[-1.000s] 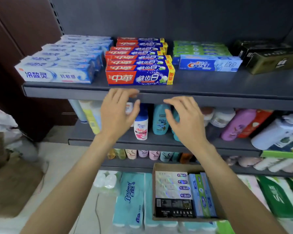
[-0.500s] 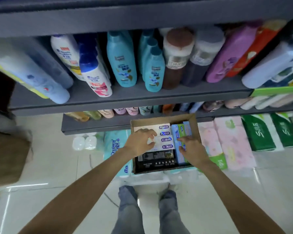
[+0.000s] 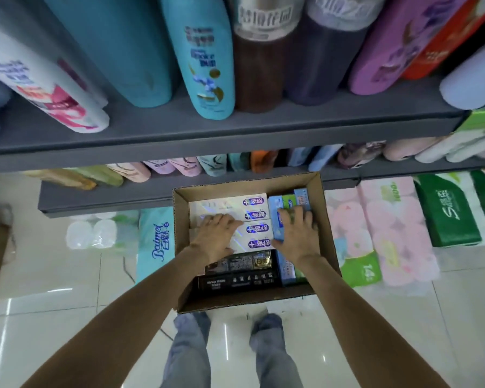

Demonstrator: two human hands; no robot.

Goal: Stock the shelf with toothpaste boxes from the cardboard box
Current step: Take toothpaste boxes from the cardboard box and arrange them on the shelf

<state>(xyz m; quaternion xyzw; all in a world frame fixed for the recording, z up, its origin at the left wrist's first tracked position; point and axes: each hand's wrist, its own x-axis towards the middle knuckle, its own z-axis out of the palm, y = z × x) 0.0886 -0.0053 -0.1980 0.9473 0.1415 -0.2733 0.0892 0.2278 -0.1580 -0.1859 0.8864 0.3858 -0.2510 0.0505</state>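
Both hands have come down off the toothpaste shelf, where they hovered a second ago, and now sit inside the cardboard box (image 3: 326,228) on the floor. That means one load is placed and the next pick is starting. The left hand (image 3: 216,236) lies flat, fingers fairly straight, on the stack of white toothpaste boxes (image 3: 230,204) along the carton's left half; it presses or touches them, and I see no curl around one. The right hand (image 3: 296,233) is spread over the blue and green toothpaste boxes (image 3: 287,203) standing on edge by the right wall, fingertips dipping over them; whether it has actually pinched one I cannot tell. Black toothpaste boxes (image 3: 235,278) lie at the near end of the carton, under the left wrist, untouched.

Outward from there, the carton rests on packs of tissue (image 3: 154,236) at the foot of the shelving. Above it, 2 grey shelves carry bottles (image 3: 207,65). Beside the carton, more tissue packs (image 3: 389,225) lie to the right. The toothpaste shelf itself is out of view overhead.
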